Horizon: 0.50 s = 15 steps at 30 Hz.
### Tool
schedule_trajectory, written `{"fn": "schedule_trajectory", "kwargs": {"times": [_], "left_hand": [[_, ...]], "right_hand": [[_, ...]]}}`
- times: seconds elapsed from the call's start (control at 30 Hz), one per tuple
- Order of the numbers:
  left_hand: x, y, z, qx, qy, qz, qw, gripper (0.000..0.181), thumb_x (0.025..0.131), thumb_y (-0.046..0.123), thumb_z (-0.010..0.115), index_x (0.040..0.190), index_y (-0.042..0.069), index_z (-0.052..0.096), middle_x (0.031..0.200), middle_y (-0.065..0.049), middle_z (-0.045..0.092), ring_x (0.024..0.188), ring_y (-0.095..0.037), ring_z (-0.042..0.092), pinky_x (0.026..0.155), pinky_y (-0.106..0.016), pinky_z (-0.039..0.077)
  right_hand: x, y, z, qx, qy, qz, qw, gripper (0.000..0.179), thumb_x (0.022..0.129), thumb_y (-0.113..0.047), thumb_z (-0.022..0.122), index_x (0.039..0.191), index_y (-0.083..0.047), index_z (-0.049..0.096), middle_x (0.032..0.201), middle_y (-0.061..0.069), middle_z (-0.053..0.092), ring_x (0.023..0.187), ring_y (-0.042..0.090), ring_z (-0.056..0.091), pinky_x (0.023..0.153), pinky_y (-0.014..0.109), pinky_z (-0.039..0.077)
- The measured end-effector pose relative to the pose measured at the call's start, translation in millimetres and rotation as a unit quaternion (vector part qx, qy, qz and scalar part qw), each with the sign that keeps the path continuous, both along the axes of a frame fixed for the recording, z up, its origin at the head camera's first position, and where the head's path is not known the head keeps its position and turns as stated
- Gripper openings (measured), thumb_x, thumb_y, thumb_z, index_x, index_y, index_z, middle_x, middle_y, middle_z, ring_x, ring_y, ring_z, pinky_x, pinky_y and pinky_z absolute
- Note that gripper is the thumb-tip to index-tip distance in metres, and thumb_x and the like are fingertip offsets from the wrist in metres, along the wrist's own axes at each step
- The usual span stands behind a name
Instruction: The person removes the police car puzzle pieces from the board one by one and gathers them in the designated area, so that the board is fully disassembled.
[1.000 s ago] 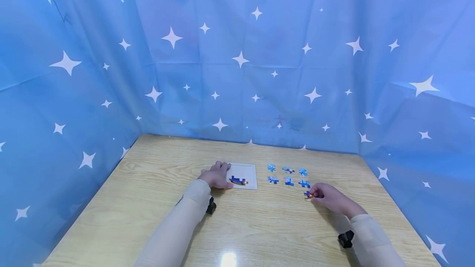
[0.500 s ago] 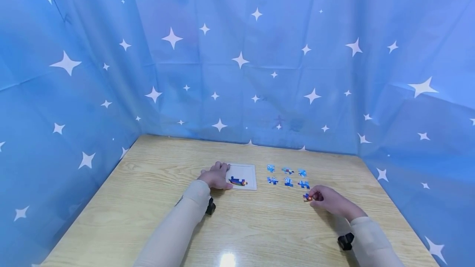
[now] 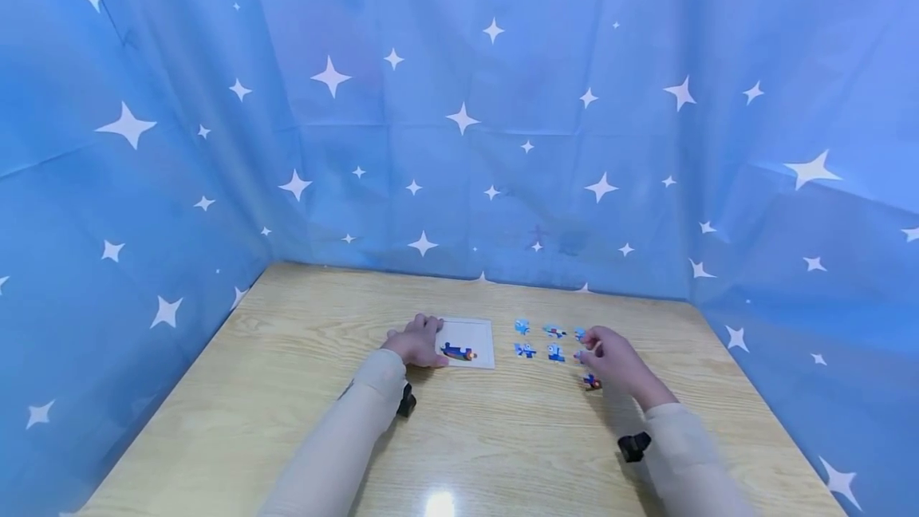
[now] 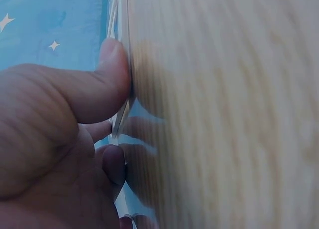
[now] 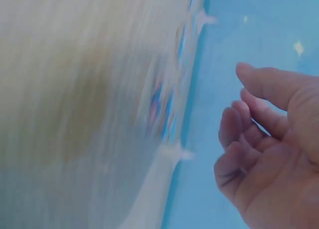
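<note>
In the head view my left hand [image 3: 416, 341] holds the left side of a white puzzle tray [image 3: 475, 329], thumb at the near corner and fingers farther up. The left wrist view shows the thumb [image 4: 113, 79] against the tray's thin edge. Joined colourful puzzle pieces [image 3: 458, 353] lie in the tray's lower left. My right hand [image 3: 616, 357] hovers over the right end of the loose pieces, fingers loosely curled. Nothing shows between its thumb and fingers in the right wrist view. A red-and-blue jigsaw piece [image 3: 592, 382] lies on the table just below it.
Blue jigsaw pieces [image 3: 556, 353] lie in two rows right of the tray; the right hand partly covers the rightmost ones. The wooden table [image 3: 502, 437] ends at a blue star-patterned curtain [image 3: 459, 142] behind and on both sides.
My right hand has let go of the red-and-blue jigsaw piece, leaving it on the table, and has moved up and left toward the rows. The left hand stays on the tray.
</note>
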State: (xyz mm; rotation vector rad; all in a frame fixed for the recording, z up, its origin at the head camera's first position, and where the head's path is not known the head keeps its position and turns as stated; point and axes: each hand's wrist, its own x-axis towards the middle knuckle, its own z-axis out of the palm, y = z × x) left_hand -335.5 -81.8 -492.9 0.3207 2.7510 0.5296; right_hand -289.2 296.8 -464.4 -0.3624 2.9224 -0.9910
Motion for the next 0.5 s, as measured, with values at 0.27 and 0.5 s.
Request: {"fn": "schedule_trajectory", "kwargs": {"times": [0.27, 0.5], "left_hand": [[-3.0, -1.6, -6.5, 0.015, -0.008, 0.004, 0.9998, 0.081, 0.095, 0.043, 0.071, 0.159, 0.016, 0.031, 0.154, -0.015, 0.03, 0.141, -0.032, 0.035, 0.104, -0.062, 0.027], [2.2, 0.3, 2.0, 0.021, -0.006, 0.008, 0.9997, 0.08, 0.094, 0.042, 0.072, 0.158, 0.016, 0.033, 0.152, -0.015, 0.032, 0.14, -0.032, 0.037, 0.101, -0.06, 0.031]], "right_hand": [[-14.3, -68, -1.0, -0.003, -0.003, 0.096, 0.9954, 0.021, 0.098, -0.006, 0.067, 0.115, 0.005, 0.065, 0.104, 0.012, 0.064, 0.088, 0.019, 0.06, 0.074, 0.034, 0.051], [-20.7, -112, -0.4, 0.004, -0.02, 0.136, 0.9905, 0.025, 0.099, -0.005, 0.066, 0.122, 0.003, 0.064, 0.105, 0.009, 0.062, 0.086, 0.016, 0.058, 0.075, 0.036, 0.05]]}}
